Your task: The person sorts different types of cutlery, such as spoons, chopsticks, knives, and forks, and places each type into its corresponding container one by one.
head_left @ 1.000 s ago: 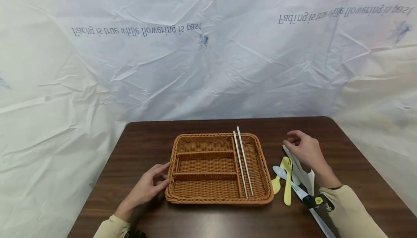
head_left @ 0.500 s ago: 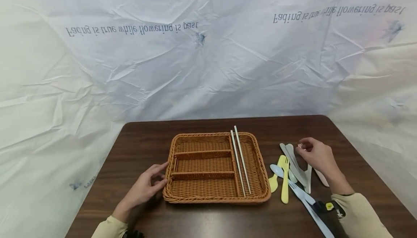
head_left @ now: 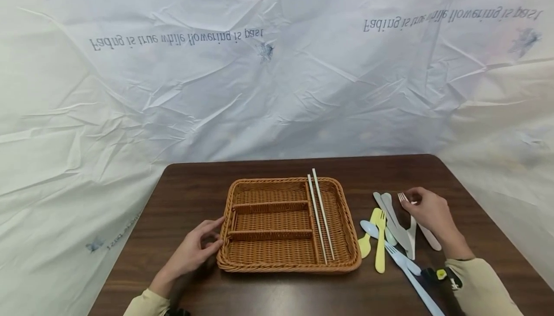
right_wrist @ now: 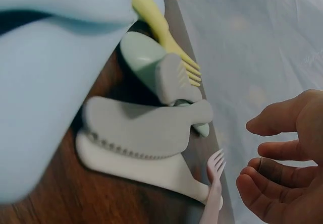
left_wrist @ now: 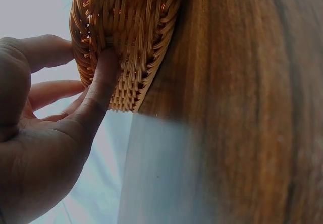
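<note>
My left hand [head_left: 192,248] touches the left end of a brown wicker basket [head_left: 287,267]. In the left wrist view, the thumb [left_wrist: 103,77] lies along the basket's outer wall, with other fingers close by the rim. My right hand [head_left: 428,210] hovers with fingers loosely bent beside a pink fork [right_wrist: 214,186], nothing between them. Left of the fork lie a grey serrated knife [right_wrist: 141,128] and a white knife [right_wrist: 146,168]. Two white chopsticks [head_left: 317,219] lie in the basket's right compartment, their far tips over the rim.
Several utensils overlap right of the basket: a yellow fork [head_left: 380,246], yellow spoon [head_left: 365,247], blue spoon [head_left: 368,228], blue fork [head_left: 417,284] and a pale green utensil [right_wrist: 136,55]. A printed white sheet [head_left: 268,104] hangs behind the dark wooden table [head_left: 195,181].
My right hand has moved right and nearer me, from over the knives to beside the pink fork, uncovering the knives and fork. The left hand stays at the basket.
</note>
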Demonstrator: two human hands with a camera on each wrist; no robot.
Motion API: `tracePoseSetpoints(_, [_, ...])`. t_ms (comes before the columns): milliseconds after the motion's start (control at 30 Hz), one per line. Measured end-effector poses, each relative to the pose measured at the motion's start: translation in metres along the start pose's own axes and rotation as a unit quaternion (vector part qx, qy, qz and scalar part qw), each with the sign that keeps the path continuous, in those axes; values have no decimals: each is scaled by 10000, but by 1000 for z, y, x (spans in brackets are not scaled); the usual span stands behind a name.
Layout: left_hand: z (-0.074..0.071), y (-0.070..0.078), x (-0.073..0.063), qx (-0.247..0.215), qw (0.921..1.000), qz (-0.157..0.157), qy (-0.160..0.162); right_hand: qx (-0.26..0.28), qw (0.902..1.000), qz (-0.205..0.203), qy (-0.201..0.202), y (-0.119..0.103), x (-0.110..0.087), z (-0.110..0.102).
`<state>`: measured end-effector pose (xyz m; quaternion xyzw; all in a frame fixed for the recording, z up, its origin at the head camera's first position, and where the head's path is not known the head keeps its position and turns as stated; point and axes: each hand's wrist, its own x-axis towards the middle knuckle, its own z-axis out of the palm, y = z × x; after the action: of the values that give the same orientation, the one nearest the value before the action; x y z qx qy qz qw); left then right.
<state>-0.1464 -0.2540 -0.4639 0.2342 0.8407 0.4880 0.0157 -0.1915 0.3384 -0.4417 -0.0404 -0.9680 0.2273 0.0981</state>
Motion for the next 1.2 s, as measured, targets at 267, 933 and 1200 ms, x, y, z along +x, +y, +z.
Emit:
tracePoseSetpoints(267, [1,-1,2,-52,10000,61,-11,-115,9999,96,-67,9,0,-3])
tracePoseSetpoints(933, [-1,-6,1,-18,9997,-231,-59,-247,9984,348,-370,21,-3,5])
tracePoseSetpoints(1200, [-2,-6,2,-30,9996,-261,-85,-264,9975,508,-410,23,-1,7])
